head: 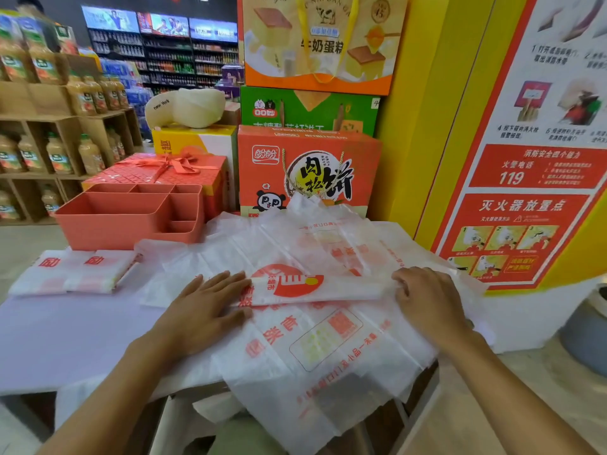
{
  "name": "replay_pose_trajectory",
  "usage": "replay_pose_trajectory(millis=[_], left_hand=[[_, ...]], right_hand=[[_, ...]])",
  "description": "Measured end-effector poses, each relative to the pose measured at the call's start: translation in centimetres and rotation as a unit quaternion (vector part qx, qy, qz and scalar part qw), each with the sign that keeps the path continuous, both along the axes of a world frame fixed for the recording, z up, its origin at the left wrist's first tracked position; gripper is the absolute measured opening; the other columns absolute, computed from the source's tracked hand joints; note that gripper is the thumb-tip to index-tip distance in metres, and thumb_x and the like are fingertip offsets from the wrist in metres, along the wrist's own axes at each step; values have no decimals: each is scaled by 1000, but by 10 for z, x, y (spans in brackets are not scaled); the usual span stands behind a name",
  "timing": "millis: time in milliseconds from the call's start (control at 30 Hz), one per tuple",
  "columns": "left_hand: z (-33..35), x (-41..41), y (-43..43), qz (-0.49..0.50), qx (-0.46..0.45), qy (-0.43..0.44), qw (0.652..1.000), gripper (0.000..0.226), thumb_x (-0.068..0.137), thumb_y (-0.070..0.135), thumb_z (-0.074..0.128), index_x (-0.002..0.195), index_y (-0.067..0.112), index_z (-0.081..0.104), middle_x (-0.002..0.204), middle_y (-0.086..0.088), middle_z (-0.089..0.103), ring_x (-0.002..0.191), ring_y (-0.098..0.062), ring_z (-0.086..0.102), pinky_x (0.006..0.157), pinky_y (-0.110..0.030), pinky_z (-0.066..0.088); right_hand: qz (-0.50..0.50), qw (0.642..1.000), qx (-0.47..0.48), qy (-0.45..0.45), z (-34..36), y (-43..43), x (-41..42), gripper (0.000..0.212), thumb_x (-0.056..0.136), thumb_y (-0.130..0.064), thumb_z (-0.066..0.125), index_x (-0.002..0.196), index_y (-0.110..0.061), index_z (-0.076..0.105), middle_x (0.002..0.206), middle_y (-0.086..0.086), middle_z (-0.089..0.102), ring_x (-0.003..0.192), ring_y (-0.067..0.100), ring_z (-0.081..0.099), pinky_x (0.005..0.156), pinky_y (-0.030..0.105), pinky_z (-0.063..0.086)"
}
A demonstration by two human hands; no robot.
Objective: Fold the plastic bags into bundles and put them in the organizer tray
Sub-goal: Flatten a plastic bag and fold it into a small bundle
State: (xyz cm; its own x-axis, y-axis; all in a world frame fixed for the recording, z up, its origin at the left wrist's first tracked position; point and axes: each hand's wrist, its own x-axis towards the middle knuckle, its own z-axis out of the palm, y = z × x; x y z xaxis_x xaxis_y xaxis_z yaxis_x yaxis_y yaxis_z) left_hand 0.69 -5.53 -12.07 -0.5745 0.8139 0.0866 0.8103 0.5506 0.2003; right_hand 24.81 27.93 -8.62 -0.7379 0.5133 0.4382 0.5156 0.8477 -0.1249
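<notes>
The pile of plastic bags point(331, 353) hangs over the near edge of the table point(65, 339). Purple tabletop shows on the left, in front of a flat stack of bags point(75, 274). The pink organizer tray point(124, 221) sits at the back left, just behind that stack. Boxes point(308, 169) stand close behind, and a yellow wall point(427, 126) is near on the right. On top of the pile lies one folded bag point(315, 287), a long strip. The left hand point(203, 307) lies flat on its left end, fingers straight. The right hand point(427, 300) pinches its right end with bent fingers.
</notes>
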Motion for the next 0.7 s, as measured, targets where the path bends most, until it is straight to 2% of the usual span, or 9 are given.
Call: replay_pose_trajectory(millis=[100, 233, 333, 433, 533, 633, 700], left_hand=[[0, -1, -2, -2, 6, 0, 1000, 83, 84, 85, 9, 157, 47, 20, 163, 29, 7, 152, 3, 2, 127, -37, 0], [1, 0, -2, 3, 3, 1, 1000, 87, 81, 87, 5, 157, 47, 19, 162, 29, 6, 152, 4, 0, 127, -37, 0], [0, 0, -2, 1, 4, 2, 1000, 87, 81, 87, 4, 157, 47, 19, 163, 28, 7, 152, 3, 1, 127, -38, 0], [0, 0, -2, -1, 3, 2, 1000, 88, 80, 88, 3, 157, 48, 19, 163, 28, 6, 152, 3, 0, 127, -37, 0], [-1, -1, -2, -4, 2, -1, 1000, 86, 81, 87, 4, 157, 49, 18, 163, 28, 6, 151, 4, -1, 126, -36, -2], [-1, -1, -2, -6, 1, -2, 1000, 86, 81, 87, 4, 157, 49, 17, 163, 27, 5, 151, 4, -2, 125, -35, -3], [-1, 0, -2, -5, -1, 2, 1000, 85, 82, 86, 4, 157, 49, 17, 163, 28, 5, 152, 3, -1, 126, -36, -2]], right_hand=[[-18, 999, 36, -8, 3, 9, 1, 24, 95, -17, 64, 114, -22, 77, 116, -1, 75, 102, 22, 65, 99, 41, 48], [-58, 996, 59, 40, 11, 18, 8, 19, 93, -18, 70, 109, -19, 78, 112, 2, 75, 102, 24, 64, 95, 45, 48], [-76, 993, 62, 63, 14, 24, 16, 16, 94, -18, 68, 107, -16, 77, 109, 3, 75, 97, 24, 63, 89, 42, 50], [-68, 997, 8, 21, 13, 26, 20, 17, 97, -19, 61, 109, -17, 73, 110, 2, 71, 99, 23, 60, 79, 38, 53], [-58, 997, -22, -34, 12, 26, 19, 23, 98, -17, 58, 114, -22, 73, 117, 0, 70, 106, 24, 60, 78, 38, 54], [-80, 996, -16, 44, 16, 24, 15, 25, 100, -12, 59, 120, -16, 73, 120, 5, 70, 107, 28, 62, 80, 42, 58], [-77, 994, -9, 80, 18, 20, 9, 29, 98, -6, 61, 124, -12, 71, 125, 7, 68, 114, 29, 57, 85, 44, 57]])
